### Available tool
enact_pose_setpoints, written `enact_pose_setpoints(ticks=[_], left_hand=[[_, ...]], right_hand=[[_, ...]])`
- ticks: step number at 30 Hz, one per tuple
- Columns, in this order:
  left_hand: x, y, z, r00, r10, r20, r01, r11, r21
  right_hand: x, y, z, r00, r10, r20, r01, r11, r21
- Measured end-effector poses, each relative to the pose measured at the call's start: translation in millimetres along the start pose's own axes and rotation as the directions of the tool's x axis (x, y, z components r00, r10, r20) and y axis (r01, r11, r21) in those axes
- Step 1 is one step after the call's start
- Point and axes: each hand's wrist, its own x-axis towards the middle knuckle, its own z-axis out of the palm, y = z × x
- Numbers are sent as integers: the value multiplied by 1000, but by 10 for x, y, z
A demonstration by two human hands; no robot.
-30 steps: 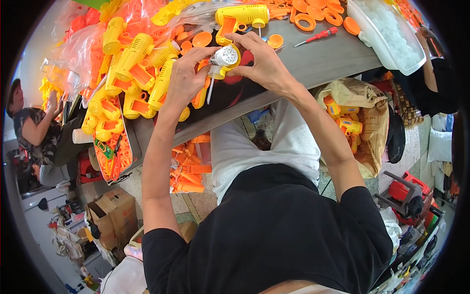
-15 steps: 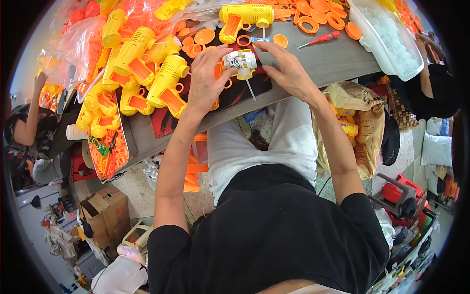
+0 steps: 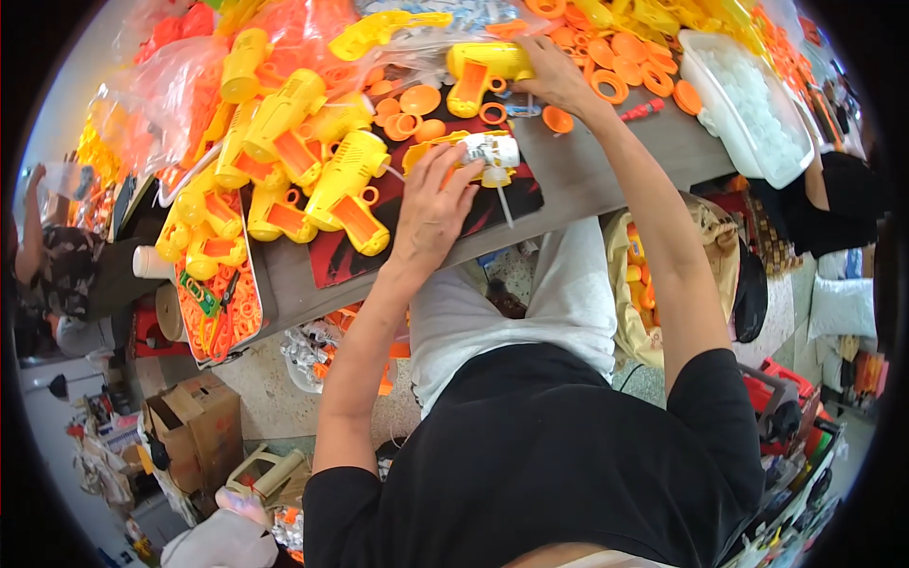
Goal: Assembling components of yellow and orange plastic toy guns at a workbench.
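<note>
Over the dark red and black mat (image 3: 331,265), my left hand (image 3: 431,213) closes its fingers on a white cylindrical mechanism (image 3: 494,149) seated in a yellow toy gun half-shell (image 3: 434,151). A thin pale tube hangs from the mechanism toward the table's front edge. Farther off, my right hand (image 3: 559,80) is stretched out, fingers bent round the right end of a yellow toy gun shell (image 3: 502,62) with an orange grip. Its fingertips are partly hidden by the hand.
Several yellow toy gun shells (image 3: 346,180) are piled at the left, by a tray of small orange parts (image 3: 241,312). Orange discs and rings (image 3: 606,85), a red screwdriver (image 3: 644,110) and a white tub (image 3: 791,175) lie right. A paper bag (image 3: 696,317) stands below; another person (image 3: 71,256) is left.
My right hand has left the white mechanism and moved away to the far toy gun shell. The left hand stays at the mechanism, its fingers now over it. The whole view has shifted slightly.
</note>
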Motion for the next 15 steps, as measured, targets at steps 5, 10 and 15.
enact_pose_setpoints(ticks=[5,10,15], left_hand=[[-75,-17,69,1000,-11,9,10,997,77],[-100,1,69,999,-8,38,4,995,97],[-58,-9,36,1000,-9,-6,9,996,91]], right_hand=[[25,-241,-44,999,54,8,-51,980,-194],[493,-883,-2,924,-291,-248,332,932,145],[916,-1582,107,909,-400,118,417,853,-315]])
